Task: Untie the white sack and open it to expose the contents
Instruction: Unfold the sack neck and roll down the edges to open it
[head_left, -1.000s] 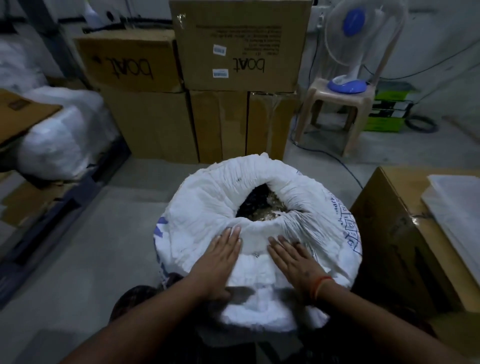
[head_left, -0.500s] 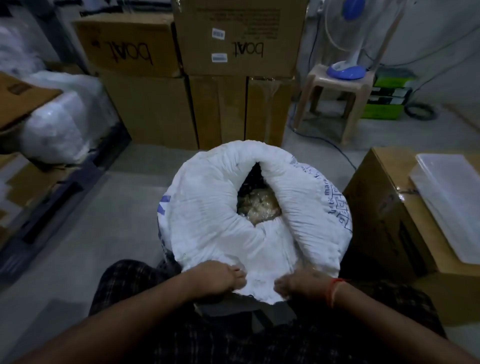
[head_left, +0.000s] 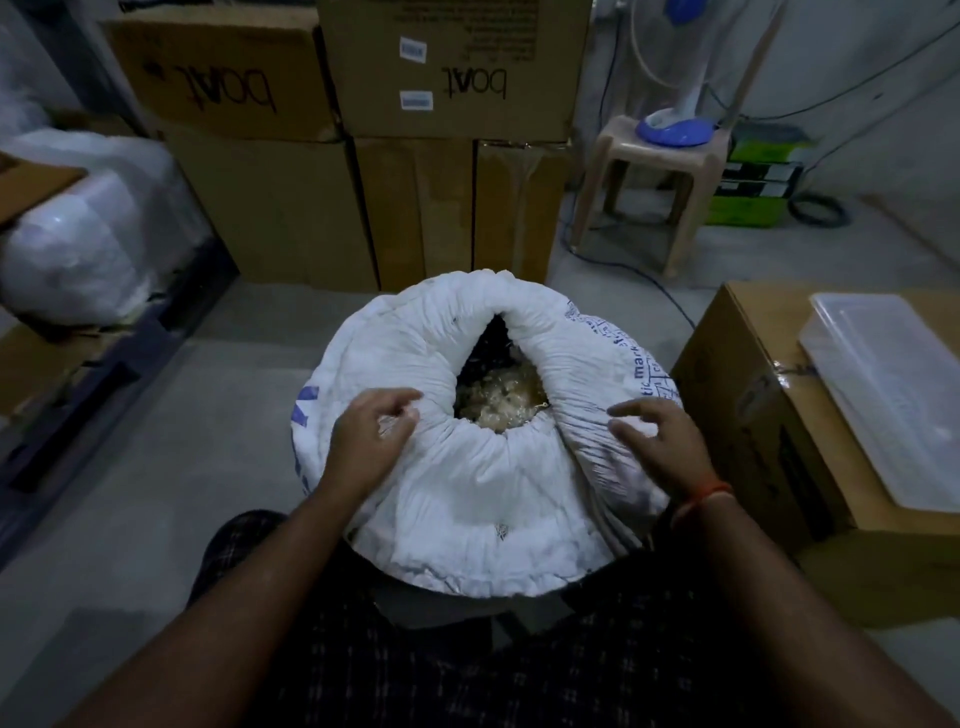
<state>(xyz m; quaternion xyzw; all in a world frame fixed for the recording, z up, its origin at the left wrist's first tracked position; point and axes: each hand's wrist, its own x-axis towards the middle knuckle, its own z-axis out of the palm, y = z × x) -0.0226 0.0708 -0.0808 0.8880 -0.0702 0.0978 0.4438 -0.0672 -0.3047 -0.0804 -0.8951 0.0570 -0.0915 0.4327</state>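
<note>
The white sack (head_left: 467, 499) stands on the floor between my knees, its top rolled down into a thick ring. Through the narrow mouth I see pale, crumpled contents (head_left: 498, 410) in the middle. On the left side of the rolled rim lies my left hand (head_left: 371, 441), its fingers bent and slightly apart, gripping nothing. At the right side of the rim my right hand (head_left: 660, 441) hovers with the fingers spread like a claw and holds nothing. An orange thread circles the right wrist.
Stacked cardboard boxes (head_left: 452, 78) stand just behind the sack. At the right is a cardboard box (head_left: 753, 415) with a clear plastic container (head_left: 893, 395) on top. A stool (head_left: 660, 176) carries a fan. White wrapped bundles (head_left: 88, 249) sit at the left.
Both hands have let go of the sack's near edge and moved up and apart to the left and right sides of the rolled rim. The mouth shows more of the contents.
</note>
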